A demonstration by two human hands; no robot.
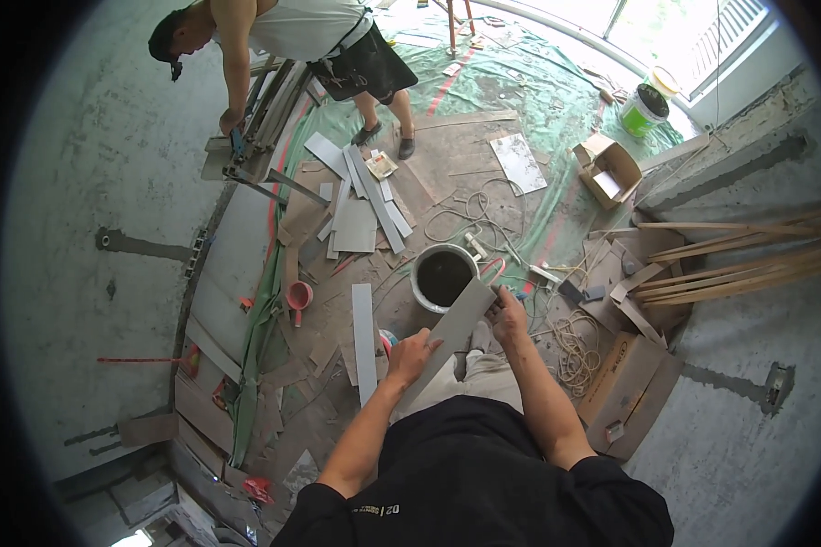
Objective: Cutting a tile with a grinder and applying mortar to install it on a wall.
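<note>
Now the left hand (412, 356) grips the grey strip (461, 321), which slants near the bucket (415, 284); the right hand (510, 317) is at its far end, but I cannot tell its grip. Supporting both ends evenly should keep it steady.

A carton (626, 169) (open) stands near wooden strips (739, 273).
</note>
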